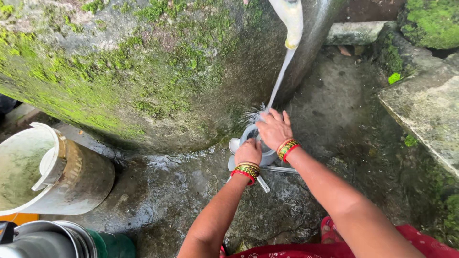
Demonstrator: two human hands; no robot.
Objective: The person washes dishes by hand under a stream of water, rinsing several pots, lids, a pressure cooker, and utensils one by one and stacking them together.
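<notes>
Our right hand (274, 129) lies palm down with its fingers spread over the mouth of a small steel vessel (254, 143), pressing on its rim under the running water. Our left hand (248, 152) curls closed around the near side of the same vessel, gripping its wall; the fingers themselves are hidden from us behind the knuckles. Both wrists carry stacks of red, green and gold bangles (288, 149).

The vessel stands on the wet stone floor (181, 191), close against the base of a large mossy tank (119, 76). A stream of water (279, 81) falls at a slant from a pale spout (291, 21) above and splashes on the vessel's rim just beside our right fingertips. A few steel utensils (279, 169) lie on the floor touching or just beside the vessel, their handles poking out beneath our wrists.

Well apart to the left stands a metal bucket (71, 177) of cloudy water with a white scoop (50, 165) hung on its rim. A steel pot (52, 241) shows at the bottom left corner. A moss-edged stone slab (425, 110) lies to the right, and red patterned cloth (334, 248) shows at the bottom edge.
</notes>
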